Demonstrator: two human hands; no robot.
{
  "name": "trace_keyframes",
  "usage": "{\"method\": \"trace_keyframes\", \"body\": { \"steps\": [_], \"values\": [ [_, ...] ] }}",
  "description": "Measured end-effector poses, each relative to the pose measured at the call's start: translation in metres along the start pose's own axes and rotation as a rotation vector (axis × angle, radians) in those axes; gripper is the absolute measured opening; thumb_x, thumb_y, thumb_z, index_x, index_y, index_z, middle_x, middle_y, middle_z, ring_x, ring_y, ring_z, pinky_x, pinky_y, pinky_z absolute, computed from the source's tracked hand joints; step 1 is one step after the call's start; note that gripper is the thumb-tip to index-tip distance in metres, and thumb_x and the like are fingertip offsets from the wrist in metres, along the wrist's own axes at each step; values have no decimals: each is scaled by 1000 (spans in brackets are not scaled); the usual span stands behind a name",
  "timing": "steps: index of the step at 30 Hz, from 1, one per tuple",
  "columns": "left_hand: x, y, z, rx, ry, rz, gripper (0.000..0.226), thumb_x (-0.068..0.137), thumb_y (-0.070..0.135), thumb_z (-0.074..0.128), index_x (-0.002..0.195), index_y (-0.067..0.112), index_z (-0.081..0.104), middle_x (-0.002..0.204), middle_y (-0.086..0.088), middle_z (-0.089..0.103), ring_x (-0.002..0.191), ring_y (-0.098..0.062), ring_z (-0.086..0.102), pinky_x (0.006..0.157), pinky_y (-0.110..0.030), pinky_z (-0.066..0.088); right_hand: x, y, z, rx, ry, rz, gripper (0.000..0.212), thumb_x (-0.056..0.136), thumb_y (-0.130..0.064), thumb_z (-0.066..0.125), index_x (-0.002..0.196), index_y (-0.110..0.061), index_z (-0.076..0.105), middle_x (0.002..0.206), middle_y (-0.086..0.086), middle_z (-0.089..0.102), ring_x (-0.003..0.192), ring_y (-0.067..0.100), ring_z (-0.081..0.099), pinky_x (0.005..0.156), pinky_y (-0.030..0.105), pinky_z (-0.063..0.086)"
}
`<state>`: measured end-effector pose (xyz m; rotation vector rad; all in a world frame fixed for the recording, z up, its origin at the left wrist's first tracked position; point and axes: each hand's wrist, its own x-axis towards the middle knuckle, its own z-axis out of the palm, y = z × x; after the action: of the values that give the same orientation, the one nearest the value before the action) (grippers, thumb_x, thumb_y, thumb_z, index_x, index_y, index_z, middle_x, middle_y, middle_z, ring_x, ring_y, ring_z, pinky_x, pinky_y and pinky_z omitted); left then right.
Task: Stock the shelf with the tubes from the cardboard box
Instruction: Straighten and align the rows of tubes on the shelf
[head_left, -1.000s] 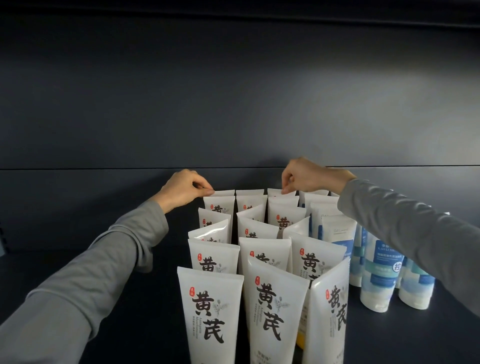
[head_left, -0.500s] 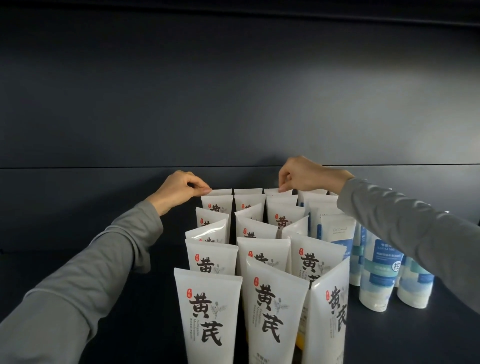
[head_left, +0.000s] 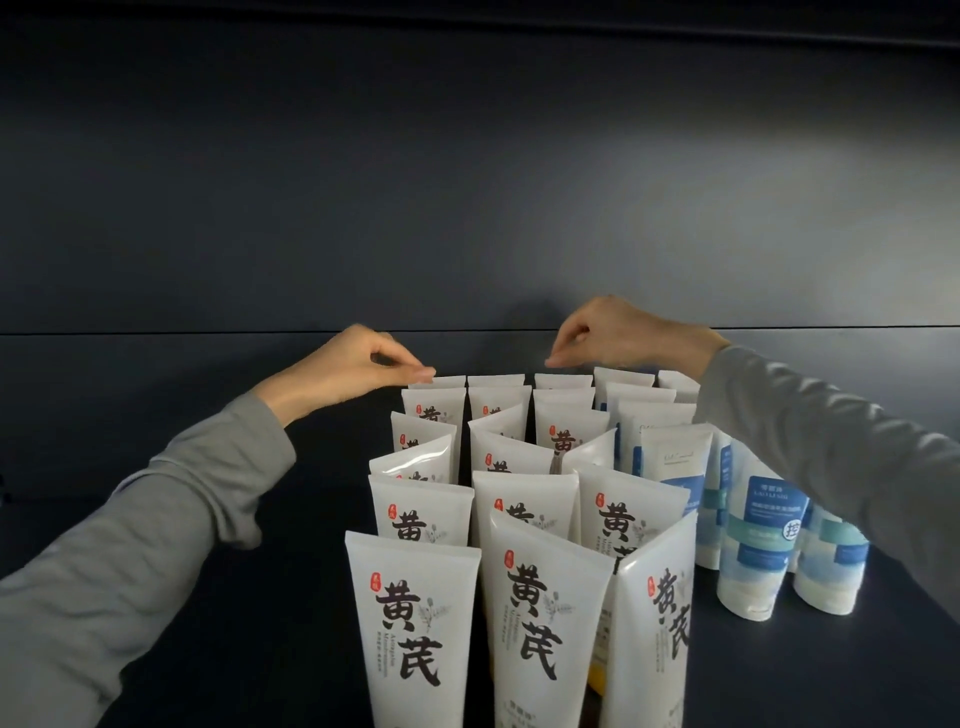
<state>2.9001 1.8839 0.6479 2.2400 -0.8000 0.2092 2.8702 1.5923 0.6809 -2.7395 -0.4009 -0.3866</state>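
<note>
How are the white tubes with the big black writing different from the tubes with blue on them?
The white tubes carry big black characters and a small red mark; the blue tubes carry blue and teal bands with tiny print. The white tubes fill the rows on the left; the blue tubes stand to their right. Both kinds stand upright, flat sealed end up, on the dark shelf.

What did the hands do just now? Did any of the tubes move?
Both hands rose a little. The right hand lifted off the back-row tube; its pinched fingertips now hang just above it. The left hand keeps its fingertips at the top corner of the back-left tube; whether it grips is unclear. The tubes stayed in their rows on the shelf.
</note>
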Motion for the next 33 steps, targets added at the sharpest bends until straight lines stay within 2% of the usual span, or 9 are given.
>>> {"method": "trace_keyframes", "body": {
  "steps": [4, 10, 12, 14, 16, 17, 21, 24, 33],
  "values": [
    [-21, 4, -11, -9, -183, -1, 36, 61, 58, 63, 85, 35, 75, 88, 17, 67, 92, 4, 60, 87, -20, 43, -17, -27, -2, 143, -108, -72, 16, 81, -38, 70, 86, -24, 75, 87, -14, 71, 85, 2, 64, 77, 16, 47],
    [-37, -2, -10, -86, -211, 0, 22, 63, 43, 69, 79, 30, 75, 83, 11, 68, 86, -2, 63, 81, -17, 45, -30, -51, 14, 137, -262, -158, 23, 79, -36, 73, 93, -18, 75, 103, 22, 67, 98, 38, 58, 94, 48, 47],
    [-40, -3, -8, -103, -175, 18, 15, 64, 38, 70, 77, 31, 75, 81, 11, 66, 82, -2, 63, 77, -15, 47, -29, -54, 18, 123, -250, -154, 23, 78, -35, 74, 92, -16, 75, 100, 23, 66, 84, 35, 58, 82, 42, 49],
    [-41, -2, -5, -116, -130, 43, 9, 65, 35, 70, 73, 34, 75, 77, 13, 64, 71, 0, 60, 69, -10, 46, -29, -54, 19, 117, -243, -141, 20, 78, -34, 74, 87, -16, 75, 86, 20, 67, 67, 18, 49, 68, 31, 41],
    [-41, -1, -2, -110, -90, 69, 6, 65, 35, 70, 70, 36, 74, 73, 16, 62, 59, 2, 52, 60, -8, 42, -29, -54, 20, 126, -233, -135, 16, 78, -31, 75, 80, -16, 73, 60, 6, 58, 53, 3, 41, 60, 22, 36],
    [-41, -1, 0, -101, -70, 78, 6, 65, 38, 70, 70, 38, 74, 73, 18, 61, 56, 2, 49, 57, -8, 40, -29, -54, 20, 126, -222, -136, 16, 77, -31, 76, 78, -15, 73, 57, 0, 53, 49, 4, 38, 58, 20, 35],
    [-39, -1, 7, -73, 12, 101, 10, 63, 43, 68, 70, 37, 72, 73, 21, 60, 52, 0, 45, 54, -9, 38, -29, -52, 23, 95, -174, -143, 16, 78, -32, 75, 76, -16, 71, 64, -4, 61, 54, 2, 47, 60, 15, 39],
    [-39, -3, 10, -55, 59, 122, 17, 64, 43, 67, 75, 31, 72, 74, 21, 59, 51, 0, 44, 54, -9, 38, -30, -51, 22, 97, -173, -147, 16, 80, -28, 74, 69, -21, 66, 44, -22, 53, 47, -8, 48, 48, 4, 33],
    [-40, -8, 13, -22, 119, 107, 4, 72, 34, 69, 75, 34, 69, 80, 9, 58, 56, 5, 48, 55, -7, 38, -28, -49, 24, 77, -147, -132, 16, 81, -30, 73, 72, -18, 68, 53, -15, 53, 52, 1, 46, 57, 13, 37]
  ]
}}
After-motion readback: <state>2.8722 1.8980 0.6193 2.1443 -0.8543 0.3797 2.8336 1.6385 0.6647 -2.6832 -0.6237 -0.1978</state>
